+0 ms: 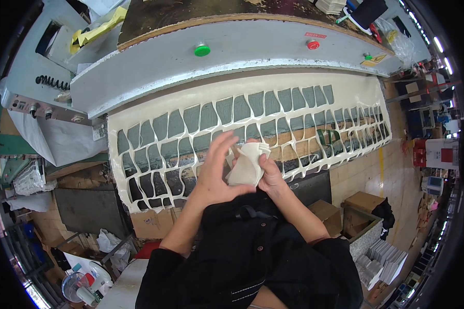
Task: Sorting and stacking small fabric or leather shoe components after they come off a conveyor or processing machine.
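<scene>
A small stack of cream-white cut sheet pieces (pixel 248 164) is in front of my chest. My right hand (pixel 272 177) grips its right side, with the thumb across the edge. My left hand (pixel 214 172) is cupped around the left side, fingers spread and apart, with the thumb along the lower edge; whether it presses on the stack I cannot tell. Beneath and beyond both hands lies a wide cream sheet (pixel 160 105), full of rows of cut-out openings with thin strips between them. Its front edge hangs over the machine's edge.
A grey machine beam (pixel 252 46) crosses behind the sheet, bearing a green button (pixel 202 50) and a red button (pixel 313 45). At left is a control box (pixel 46 108). Stacked white pieces (pixel 384 260) sit at lower right, near cardboard boxes (pixel 363 201). A dark panel (pixel 90 211) stands at left.
</scene>
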`<action>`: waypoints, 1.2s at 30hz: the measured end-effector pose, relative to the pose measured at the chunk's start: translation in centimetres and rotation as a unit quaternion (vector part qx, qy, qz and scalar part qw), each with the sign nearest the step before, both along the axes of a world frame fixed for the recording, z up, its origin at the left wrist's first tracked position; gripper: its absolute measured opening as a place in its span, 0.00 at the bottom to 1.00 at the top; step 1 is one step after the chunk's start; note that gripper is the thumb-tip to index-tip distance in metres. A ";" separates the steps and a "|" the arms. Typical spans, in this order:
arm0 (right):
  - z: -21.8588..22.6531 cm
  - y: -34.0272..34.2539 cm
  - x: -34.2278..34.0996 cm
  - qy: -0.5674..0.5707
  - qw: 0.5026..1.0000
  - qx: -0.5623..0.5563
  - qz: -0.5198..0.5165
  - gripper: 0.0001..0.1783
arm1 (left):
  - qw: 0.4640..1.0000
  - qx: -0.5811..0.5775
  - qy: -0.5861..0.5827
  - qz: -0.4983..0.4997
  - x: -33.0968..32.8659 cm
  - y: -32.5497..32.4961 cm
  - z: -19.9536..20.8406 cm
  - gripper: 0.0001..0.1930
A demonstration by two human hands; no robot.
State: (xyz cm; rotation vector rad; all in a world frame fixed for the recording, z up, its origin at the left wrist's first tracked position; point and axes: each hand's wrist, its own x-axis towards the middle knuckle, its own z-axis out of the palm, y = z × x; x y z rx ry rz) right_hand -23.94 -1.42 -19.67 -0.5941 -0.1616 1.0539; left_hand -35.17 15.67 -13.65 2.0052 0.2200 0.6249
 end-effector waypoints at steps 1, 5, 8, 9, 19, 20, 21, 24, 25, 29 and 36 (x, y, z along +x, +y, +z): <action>0.6 -0.1 -0.3 0.001 1.000 -0.028 0.006 0.45 | 0.996 0.017 0.025 -0.078 -0.1 0.6 1.5 0.57; -0.5 -1.2 -1.6 0.027 0.995 -0.097 0.026 0.49 | 0.972 0.080 0.083 -0.207 -0.1 0.7 2.0 0.68; -0.7 -0.8 -1.4 0.030 0.996 -0.051 0.059 0.53 | 0.966 0.102 0.095 -0.218 -0.2 0.9 1.2 0.66; -0.6 -0.7 -1.3 0.022 0.997 -0.008 0.079 0.55 | 0.966 0.102 0.104 -0.213 -0.3 0.9 1.1 0.65; -0.9 -0.7 -2.6 0.013 0.986 -0.148 0.078 0.54 | 0.957 0.142 0.080 -0.240 -0.3 0.2 0.3 0.61; -0.1 -0.4 -2.6 0.013 0.985 -0.159 0.071 0.50 | 0.961 0.105 0.084 -0.242 -0.3 0.1 0.3 0.60; 0.5 -0.6 -2.6 0.018 0.985 -0.170 0.038 0.47 | 0.967 0.089 0.074 -0.226 -0.1 0.3 0.5 0.60; 1.3 -0.8 -1.8 -0.003 0.996 -0.067 -0.060 0.34 | 0.983 -0.031 0.033 -0.179 -0.4 0.3 0.6 0.59; 2.0 -0.3 -1.5 -0.093 0.989 -0.058 -0.096 0.34 | 0.978 -0.143 0.006 -0.150 -0.6 0.4 0.5 0.58; 5.0 2.0 1.4 -0.313 0.933 -0.030 -0.175 0.33 | 0.963 -0.200 0.063 -0.169 1.4 -0.4 2.2 0.42; 14.7 6.3 12.3 -0.575 0.790 -0.060 -0.205 0.45 | 0.992 -0.046 -0.114 -0.005 9.0 7.3 9.3 0.34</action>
